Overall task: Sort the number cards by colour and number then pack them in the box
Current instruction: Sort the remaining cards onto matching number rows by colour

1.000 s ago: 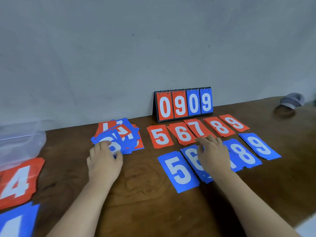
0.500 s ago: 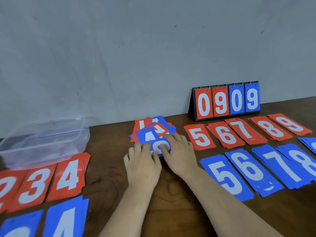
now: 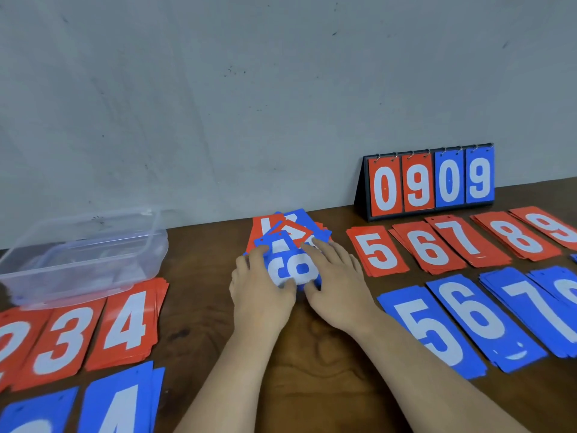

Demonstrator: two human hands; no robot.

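While left hand (image 3: 261, 287) and right hand (image 3: 338, 284) rest flat, holding nothing, on the mixed red-and-blue plastic card pile (image 3: 292, 237), sorting seems unfinished; next, pinch one card.

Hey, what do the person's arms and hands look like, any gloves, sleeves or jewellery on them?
The left hand and right hand wear nothing: no gloves, rings, watch or bracelet show. Both forearms are uncovered as far as the bottom edge of the picture, and no sleeve comes into view.
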